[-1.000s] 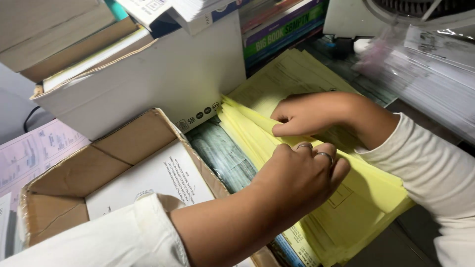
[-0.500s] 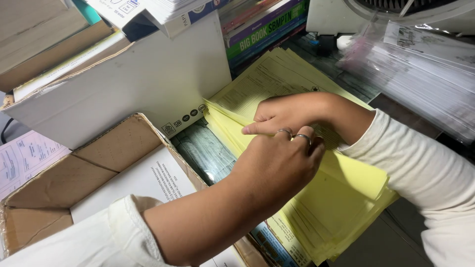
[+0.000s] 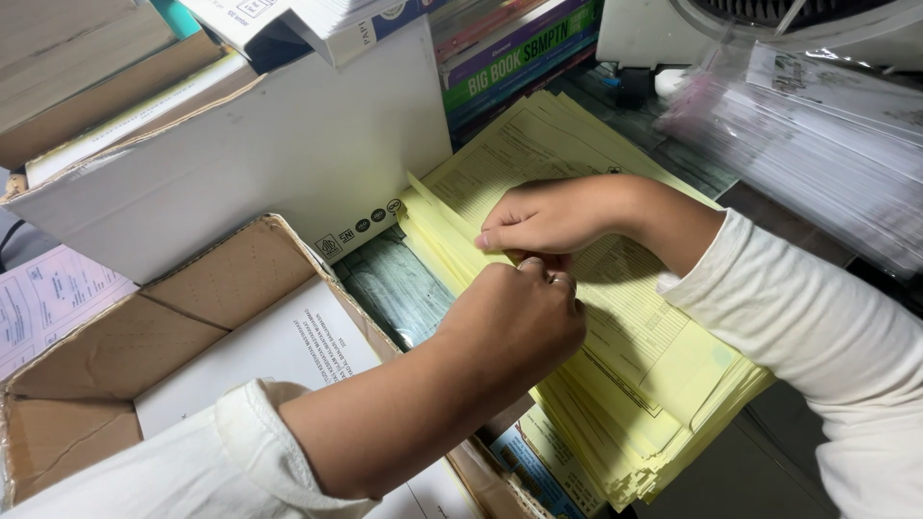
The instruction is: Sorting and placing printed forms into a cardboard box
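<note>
Head view: hands [image 3: 534, 274] atop yellow forms [image 3: 635, 327]

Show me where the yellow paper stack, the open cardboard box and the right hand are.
yellow paper stack [image 3: 663, 375], head view, on the top sheet near its lower end.
open cardboard box [image 3: 221, 293], head view, on the inner face of its brown flap.
right hand [image 3: 548, 216], head view, on the back of the hand.

matt yellow paper forms [image 3: 615, 317] are seen beside a rough brown cardboard box [image 3: 221, 288] and glossy plastic sleeves [image 3: 817, 154].
</note>
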